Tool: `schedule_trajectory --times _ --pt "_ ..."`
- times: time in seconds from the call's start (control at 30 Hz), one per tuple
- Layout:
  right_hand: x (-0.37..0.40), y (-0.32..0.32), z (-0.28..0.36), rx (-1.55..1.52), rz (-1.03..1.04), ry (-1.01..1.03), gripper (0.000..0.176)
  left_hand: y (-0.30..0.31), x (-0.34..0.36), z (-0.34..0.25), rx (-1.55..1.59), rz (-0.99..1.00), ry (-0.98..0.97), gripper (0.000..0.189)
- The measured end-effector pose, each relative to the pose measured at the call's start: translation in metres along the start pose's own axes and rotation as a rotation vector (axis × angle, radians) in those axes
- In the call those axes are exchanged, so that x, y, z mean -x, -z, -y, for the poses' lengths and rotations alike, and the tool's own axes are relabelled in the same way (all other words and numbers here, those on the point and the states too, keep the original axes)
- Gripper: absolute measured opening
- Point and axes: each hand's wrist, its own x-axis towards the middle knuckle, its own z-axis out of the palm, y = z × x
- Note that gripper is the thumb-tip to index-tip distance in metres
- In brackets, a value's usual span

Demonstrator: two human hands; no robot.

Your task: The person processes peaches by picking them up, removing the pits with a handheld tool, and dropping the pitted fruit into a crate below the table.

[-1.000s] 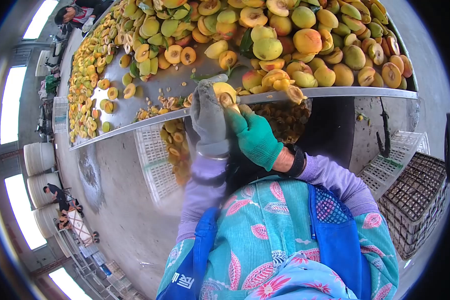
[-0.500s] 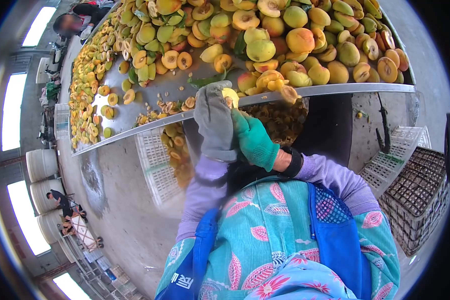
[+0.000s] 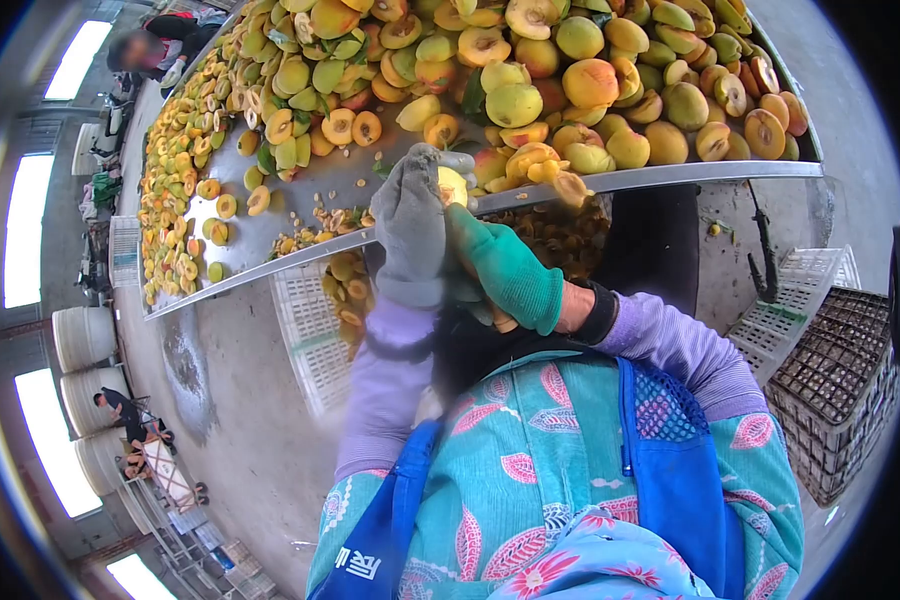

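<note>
My left hand [image 3: 410, 220], in a grey glove, is closed around a peach half [image 3: 452, 186] above the table's near edge. Its pale yellow cut flesh shows beside the fingers. My right hand [image 3: 510, 270], in a green glove, is closed and presses up against the left hand, its fingertips at the fruit. Below the right palm pokes out the tan end of a slim tool [image 3: 504, 319]; the rest of it is hidden. Whole and halved peaches [image 3: 590, 84] lie heaped on the metal table [image 3: 650, 178] just beyond both hands.
Loose pits [image 3: 320, 222] lie near the table's raised rim. Beneath it stands a white crate [image 3: 305, 335] beside more fruit pieces. Stacked crates [image 3: 830, 390] are on the right. Another person [image 3: 160, 45] is at the far left end; someone else [image 3: 120, 405] is by a cart.
Both hands have shifted slightly, the left one to the left with the peach half. The right hand has turned, and a tan tool end now shows under it.
</note>
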Motion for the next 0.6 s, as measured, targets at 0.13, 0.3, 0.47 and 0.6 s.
schedule_trajectory --times 0.13,0.3,0.47,0.6 --pt "-0.008 0.013 -0.008 -0.550 0.537 -0.063 0.046 0.010 -0.011 -0.004 -0.197 0.278 -0.037 0.033" --pt "-0.019 0.023 -0.015 -0.698 0.921 -0.255 0.045 0.024 0.008 -0.001 -0.049 0.196 -0.086 0.039" --pt "-0.014 0.046 -0.021 -0.663 0.605 -0.331 0.039 0.138 0.045 -0.013 -0.570 -0.321 -0.073 0.021" --pt "-0.005 0.053 -0.005 -0.437 0.225 -0.186 0.043 0.103 0.003 -0.034 -1.500 -0.104 -0.469 0.021"
